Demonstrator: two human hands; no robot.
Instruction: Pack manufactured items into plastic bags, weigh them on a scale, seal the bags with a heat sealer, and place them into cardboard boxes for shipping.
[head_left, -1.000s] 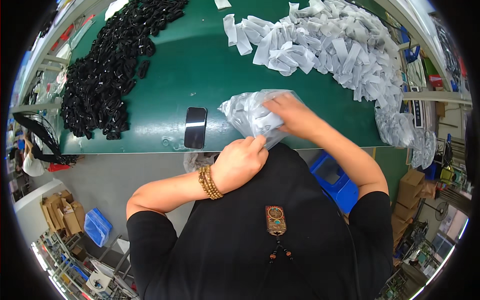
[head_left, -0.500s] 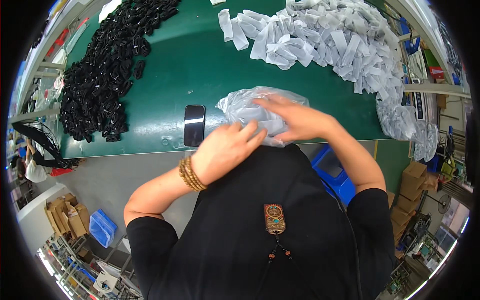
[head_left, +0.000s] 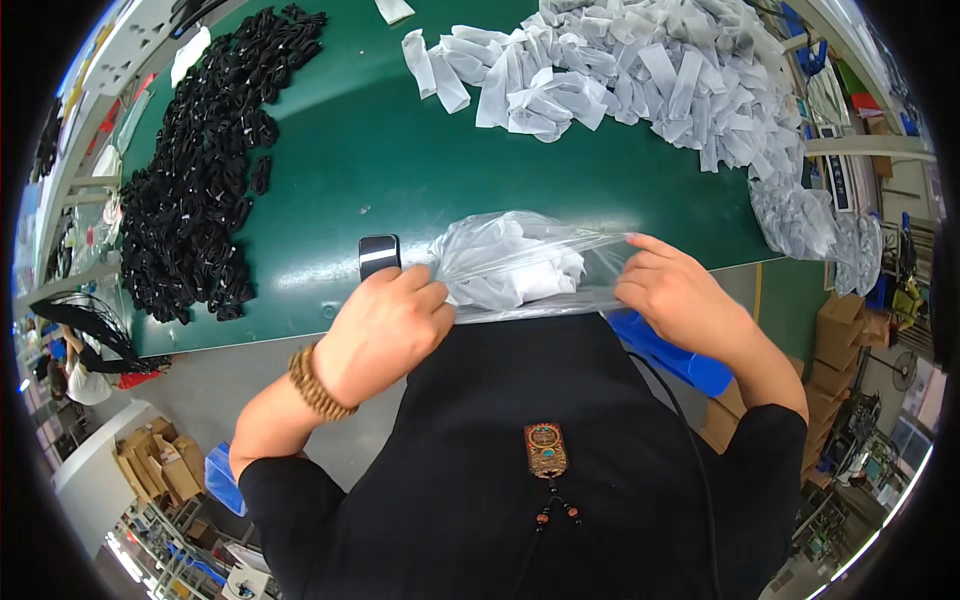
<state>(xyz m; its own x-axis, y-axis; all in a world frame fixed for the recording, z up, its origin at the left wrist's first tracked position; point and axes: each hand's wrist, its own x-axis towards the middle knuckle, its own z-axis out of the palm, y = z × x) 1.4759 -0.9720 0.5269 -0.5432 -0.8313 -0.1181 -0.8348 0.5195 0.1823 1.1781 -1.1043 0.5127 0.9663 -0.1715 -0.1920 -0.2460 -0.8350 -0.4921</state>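
Note:
A clear plastic bag (head_left: 500, 262) with white pouches inside lies at the table's front edge, right in front of me. My left hand (head_left: 392, 322) is closed on the bag's near left corner. With fingers pinched, my right hand (head_left: 668, 288) grips its right side, and the film is stretched taut between the two hands. Just beyond my left hand rests a dark smartphone (head_left: 379, 254), its lower part hidden by the hand.
Black coiled cables (head_left: 200, 200) form a long heap on the left of the green table (head_left: 340, 170). White translucent pouches (head_left: 640, 80) are piled at the back right, with bagged ones (head_left: 800, 222) near the right edge. A blue bin (head_left: 675, 352) stands below the table's edge.
My hands have moved apart from over the bag to its two sides and now grip it. The bag is pulled out wide. The whole view has shifted slightly.

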